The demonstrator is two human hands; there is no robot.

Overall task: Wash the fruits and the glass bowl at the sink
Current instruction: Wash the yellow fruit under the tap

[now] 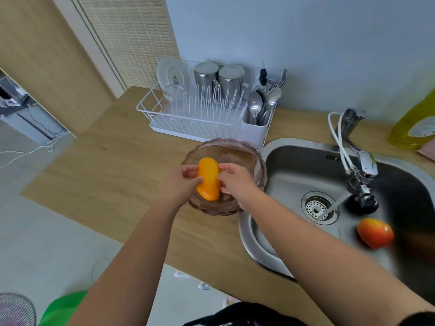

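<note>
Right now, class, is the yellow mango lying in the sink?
No, both hands hold the yellow mango over the glass bowl on the counter.

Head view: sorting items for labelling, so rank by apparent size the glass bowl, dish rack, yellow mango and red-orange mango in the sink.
1. dish rack
2. glass bowl
3. yellow mango and red-orange mango: look alike, unranked.

mango [208,178]: yellow, held over bowl
bowl [237,151]: ribbed glass, upright on counter
red mango [375,232]: in sink
</note>
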